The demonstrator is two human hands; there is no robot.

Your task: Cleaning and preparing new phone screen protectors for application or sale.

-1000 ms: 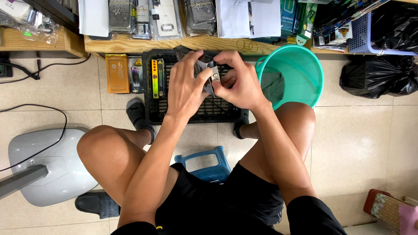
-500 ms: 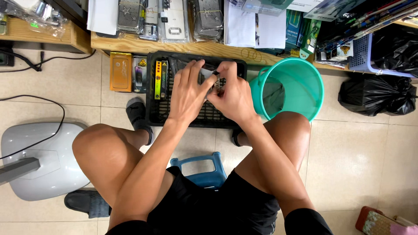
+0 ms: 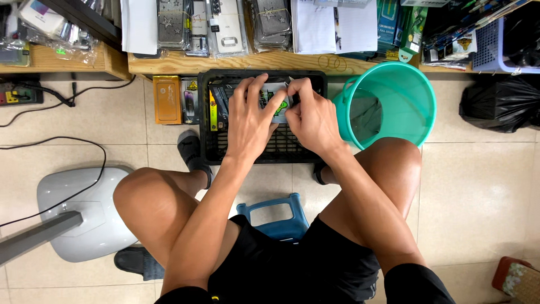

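Note:
I sit on a low blue stool (image 3: pixel 275 214) and reach forward over a black plastic crate (image 3: pixel 264 152) on the floor. Both hands meet above the crate on a small flat packet (image 3: pixel 277 100) with a green and white print. My left hand (image 3: pixel 250 115) holds the packet from the left, fingers spread over it. On the packet's right edge my right hand (image 3: pixel 312 118) pinches it between thumb and fingers. Several slim packages (image 3: pixel 216 107) stand upright in the crate's left part.
A teal bucket (image 3: pixel 416 112) stands right of the crate, beside my right knee. An orange flat box (image 3: pixel 167 100) lies left of the crate. A wooden shelf (image 3: pixel 247 61) of packaged goods runs behind. A grey fan base (image 3: pixel 79 214) and cables (image 3: pixel 67 141) are at left; a black bag (image 3: pixel 500 104) sits at right.
Both hands stay together on the packet above the crate; the view has shifted a little lower, and my hands sit slightly further forward over the crate.

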